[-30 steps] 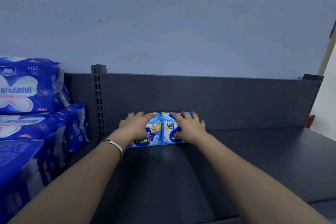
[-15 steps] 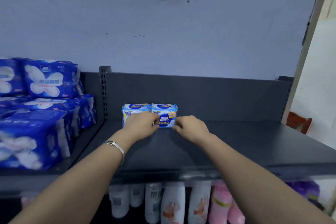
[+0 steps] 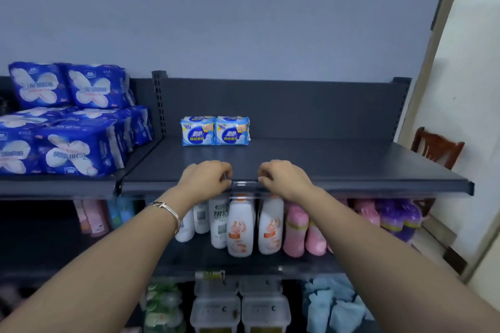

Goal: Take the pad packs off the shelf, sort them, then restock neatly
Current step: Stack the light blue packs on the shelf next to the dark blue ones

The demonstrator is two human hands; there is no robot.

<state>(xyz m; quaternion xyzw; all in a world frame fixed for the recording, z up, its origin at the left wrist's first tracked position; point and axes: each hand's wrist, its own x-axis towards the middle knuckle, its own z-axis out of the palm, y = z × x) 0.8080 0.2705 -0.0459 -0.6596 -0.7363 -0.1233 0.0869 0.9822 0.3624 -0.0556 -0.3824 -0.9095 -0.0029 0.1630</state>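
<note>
At the front lip of the dark shelf [image 3: 351, 167], L hand [image 3: 207, 178] & R hand [image 3: 284, 177] sit knuckles-up, a little apart. Fingers of both curl down onto a clear strip [image 3: 243, 184] running along the edge. Can't tell whether either hand pinches the strip or just rests there. Silver bracelet [image 3: 165, 209] on L wrist. Two small light-blue pad packs [image 3: 198, 132] stand upright at the back of the shelf, side by side & touching, against the rear panel, left of centre, well apart from both hands. Next bay to the left: big dark-blue pad packs [image 3: 67, 149] stacked in layers, two more upright on top. Shelf below: white bottles [image 3: 240, 227], pink bottles [image 3: 297, 230]. Wooden chair [image 3: 435, 149] at far right.
</note>
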